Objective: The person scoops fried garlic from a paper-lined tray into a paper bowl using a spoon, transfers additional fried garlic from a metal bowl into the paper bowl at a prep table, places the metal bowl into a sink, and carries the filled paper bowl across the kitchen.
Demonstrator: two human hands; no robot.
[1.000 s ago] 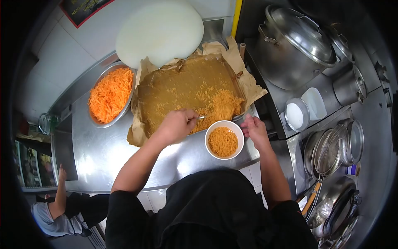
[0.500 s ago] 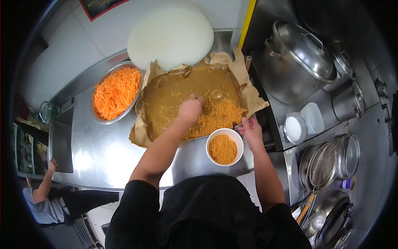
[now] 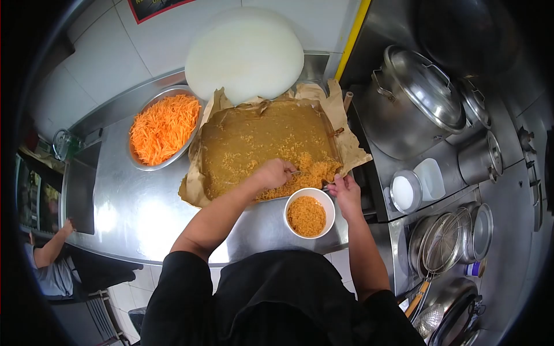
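Observation:
A baking tray [image 3: 231, 135] lined with brown parchment paper holds a flat brown layer. Orange-brown crumbs [image 3: 320, 171] are heaped at its near right corner and sprinkled thinly elsewhere. My left hand [image 3: 273, 174] is closed over the near side of the tray, with a short metal piece, seemingly a spoon [image 3: 295, 172], showing past the fingers at the crumbs. My right hand [image 3: 347, 194] pinches a metal spoon [image 3: 328, 185] at the tray's near right corner; its far end is hard to make out. Just below stands a white tub [image 3: 330, 214] of the same crumbs.
A metal bowl [image 3: 199, 122] of shredded carrot [image 3: 164, 128] stands left of the tray, and a round white board [image 3: 245, 55] leans behind it. At right are a large lidded pot [image 3: 404, 106], a container of white powder [image 3: 405, 192] and strainers [image 3: 444, 242]. Another person [image 3: 49, 262] is at far left.
My left hand has moved toward me and to the right, from the tray's middle to the crumb heap. My right hand has shifted slightly toward me. The head view has tilted a little.

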